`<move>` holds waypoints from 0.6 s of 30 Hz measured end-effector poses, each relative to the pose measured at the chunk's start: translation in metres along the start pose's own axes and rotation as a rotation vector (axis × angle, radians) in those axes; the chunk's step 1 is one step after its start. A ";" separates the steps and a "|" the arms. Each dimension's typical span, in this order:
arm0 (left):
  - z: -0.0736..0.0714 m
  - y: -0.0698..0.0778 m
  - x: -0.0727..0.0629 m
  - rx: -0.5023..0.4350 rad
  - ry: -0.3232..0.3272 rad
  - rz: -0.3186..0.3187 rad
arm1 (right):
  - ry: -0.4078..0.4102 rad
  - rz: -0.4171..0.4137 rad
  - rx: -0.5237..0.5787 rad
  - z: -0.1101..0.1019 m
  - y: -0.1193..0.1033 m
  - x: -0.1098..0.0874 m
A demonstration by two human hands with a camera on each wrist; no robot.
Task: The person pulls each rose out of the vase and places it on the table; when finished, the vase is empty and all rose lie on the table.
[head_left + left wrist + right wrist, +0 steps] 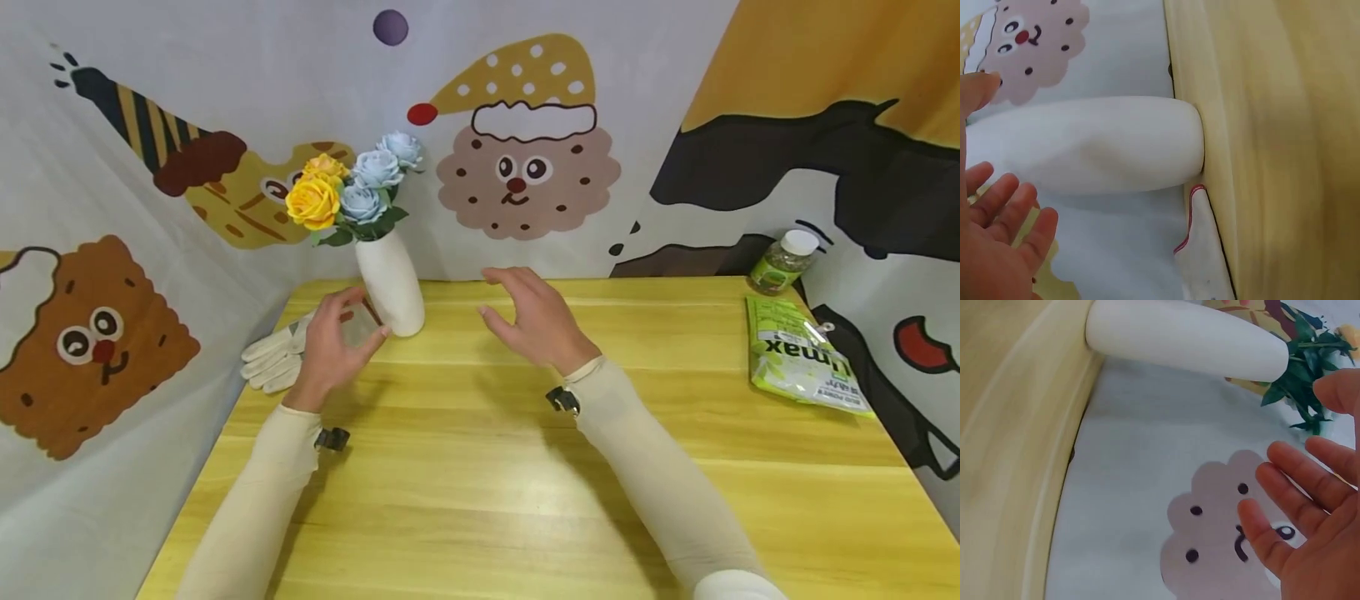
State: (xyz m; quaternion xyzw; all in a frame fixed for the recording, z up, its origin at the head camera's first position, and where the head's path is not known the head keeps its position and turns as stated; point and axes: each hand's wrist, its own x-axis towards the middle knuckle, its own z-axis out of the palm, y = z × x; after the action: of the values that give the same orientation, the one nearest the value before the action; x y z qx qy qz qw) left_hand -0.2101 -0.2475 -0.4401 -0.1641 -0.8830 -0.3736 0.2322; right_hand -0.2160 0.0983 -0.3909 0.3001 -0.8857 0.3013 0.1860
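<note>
A white vase (392, 283) stands upright at the back of the table, holding yellow roses (313, 200) and pale blue roses (377, 169) with green leaves. My left hand (331, 343) is just left of the vase, thumb and fingers spread, with the thumb tip close to its lower side. In the left wrist view the vase (1104, 145) lies in front of the loose fingers. To the right of the vase, a gap away, my right hand (537, 321) hovers with parted fingers and nothing in them. The right wrist view shows the vase (1185, 339) beyond that hand.
White gloves (272, 360) lie behind my left hand at the table's left edge. At the far right stand a white-capped jar (780, 265) and a green-and-white pouch (802, 358). A cartoon-printed cloth (652, 50) hangs right behind the wooden table (480, 500).
</note>
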 end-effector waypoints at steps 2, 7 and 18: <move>0.001 -0.004 0.008 -0.053 0.015 -0.051 | 0.019 -0.014 0.035 0.004 -0.001 0.012; 0.002 -0.012 0.023 -0.205 0.066 -0.178 | 0.027 -0.015 0.129 0.016 -0.008 0.042; 0.008 -0.013 0.054 -0.394 0.005 -0.294 | 0.051 -0.008 0.255 0.038 -0.041 0.095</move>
State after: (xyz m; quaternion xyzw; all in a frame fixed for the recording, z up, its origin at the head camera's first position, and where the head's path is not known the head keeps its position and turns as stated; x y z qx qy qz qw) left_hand -0.2637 -0.2444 -0.4238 -0.0748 -0.8069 -0.5686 0.1412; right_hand -0.2666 0.0076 -0.3540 0.3173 -0.8341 0.4181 0.1699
